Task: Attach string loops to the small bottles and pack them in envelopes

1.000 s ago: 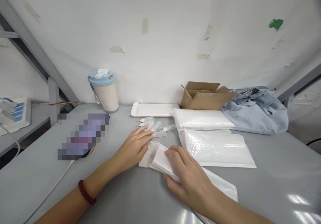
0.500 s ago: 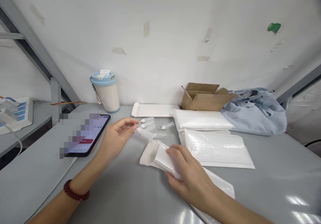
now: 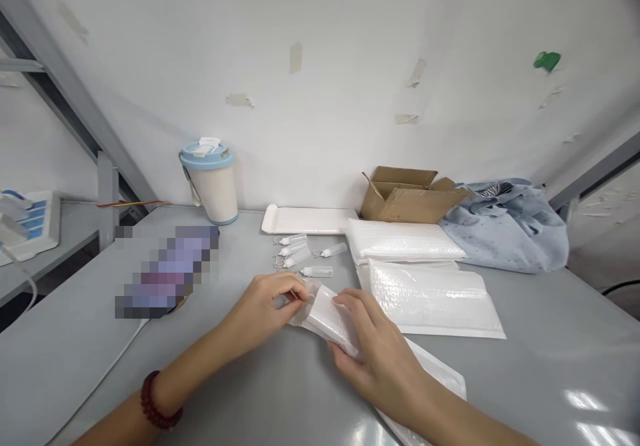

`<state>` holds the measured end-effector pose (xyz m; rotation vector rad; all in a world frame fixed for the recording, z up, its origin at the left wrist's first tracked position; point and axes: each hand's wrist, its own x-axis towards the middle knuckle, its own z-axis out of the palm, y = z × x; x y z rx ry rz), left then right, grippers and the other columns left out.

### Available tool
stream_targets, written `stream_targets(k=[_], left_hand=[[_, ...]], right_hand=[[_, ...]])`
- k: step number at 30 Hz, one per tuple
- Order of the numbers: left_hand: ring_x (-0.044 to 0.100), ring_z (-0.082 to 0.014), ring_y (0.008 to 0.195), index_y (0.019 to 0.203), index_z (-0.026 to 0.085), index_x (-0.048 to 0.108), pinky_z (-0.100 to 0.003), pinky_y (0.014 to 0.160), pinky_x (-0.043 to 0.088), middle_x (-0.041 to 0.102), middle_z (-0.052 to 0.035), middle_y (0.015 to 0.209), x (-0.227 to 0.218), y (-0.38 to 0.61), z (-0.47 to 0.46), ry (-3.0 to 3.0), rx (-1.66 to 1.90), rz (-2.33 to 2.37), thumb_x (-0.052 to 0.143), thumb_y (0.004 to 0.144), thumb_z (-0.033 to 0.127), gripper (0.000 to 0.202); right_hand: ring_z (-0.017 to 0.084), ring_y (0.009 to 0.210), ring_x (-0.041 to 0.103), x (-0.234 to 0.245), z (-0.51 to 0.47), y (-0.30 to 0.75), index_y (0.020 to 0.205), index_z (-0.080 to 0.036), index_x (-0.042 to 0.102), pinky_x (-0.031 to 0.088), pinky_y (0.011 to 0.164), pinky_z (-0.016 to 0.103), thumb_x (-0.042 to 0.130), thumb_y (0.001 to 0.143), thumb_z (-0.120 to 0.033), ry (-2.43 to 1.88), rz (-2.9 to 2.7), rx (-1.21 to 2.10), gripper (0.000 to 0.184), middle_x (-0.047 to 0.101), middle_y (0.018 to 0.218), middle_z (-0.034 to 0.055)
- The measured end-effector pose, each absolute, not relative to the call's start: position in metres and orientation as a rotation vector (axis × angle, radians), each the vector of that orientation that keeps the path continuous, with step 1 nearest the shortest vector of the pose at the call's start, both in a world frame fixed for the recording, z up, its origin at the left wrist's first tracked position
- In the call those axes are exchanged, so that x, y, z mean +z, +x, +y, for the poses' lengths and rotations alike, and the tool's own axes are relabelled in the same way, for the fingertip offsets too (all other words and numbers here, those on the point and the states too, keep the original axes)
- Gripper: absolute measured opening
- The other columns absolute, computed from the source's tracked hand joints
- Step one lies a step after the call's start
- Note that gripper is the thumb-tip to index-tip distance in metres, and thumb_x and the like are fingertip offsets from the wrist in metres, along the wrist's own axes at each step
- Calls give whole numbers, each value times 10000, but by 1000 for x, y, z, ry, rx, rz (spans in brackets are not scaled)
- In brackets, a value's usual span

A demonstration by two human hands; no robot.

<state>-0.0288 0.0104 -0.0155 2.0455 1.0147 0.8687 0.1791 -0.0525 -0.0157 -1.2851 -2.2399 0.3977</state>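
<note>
My right hand [image 3: 373, 343] grips a white padded bubble mailer [image 3: 333, 319] near its opening, thumb below and fingers on top. The mailer's lower part runs on under my wrist. At the open flap, my left hand [image 3: 275, 306] has thumb and fingers pinched together; what lies between them is hidden. Just beyond the mailer lie several small translucent dropper bottles, among them one bottle [image 3: 319, 272] nearest the flap and another bottle [image 3: 334, 251] farther right. Some have thin wire loops at the cap end.
White bubble mailers [image 3: 430, 296] lie stacked at the right, with a flat white mailer [image 3: 315, 221] by the wall. Behind them are an opened cardboard box [image 3: 413, 203] and a blue-grey cloth [image 3: 505, 233]. A tumbler [image 3: 215, 189] and a cabled, blurred phone [image 3: 170, 276] are at the left.
My left hand has moved right and towards me from the bottles to the mailer's mouth. The dropper bottle it held is out of sight. My right hand keeps its grip.
</note>
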Motion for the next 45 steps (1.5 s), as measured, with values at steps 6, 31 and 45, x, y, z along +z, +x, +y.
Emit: stream_targets(k=[6,31,45], left_hand=[[551,-117,667,731,180,604,-217,632,405,621,9,713,-19,-32,10,2331,725,1045,459,851,90,209],[630,-142,729,817,157,713,-215,642,464,708,-7,765,-22,-17,-1,1413,674,830,599,762,128,130],[629,-137,701,762,151,687,-217,620,465,691,-13,737,-19,-16,-2,1393,687,859,647,752,184,52]], right_hand=[[252,1041,503,-17,-53,178,1169,-195,367,511,841,415,538,765,-109,-1293,-2269,374,447,466,1171,114],[240,1018,509,-17,-54,176,1184,-178,375,515,823,405,526,761,-100,-1233,-2297,368,456,477,1156,121],[249,1027,514,-15,-55,176,1185,-182,374,516,825,418,531,756,-100,-1243,-2298,380,464,482,1158,121]])
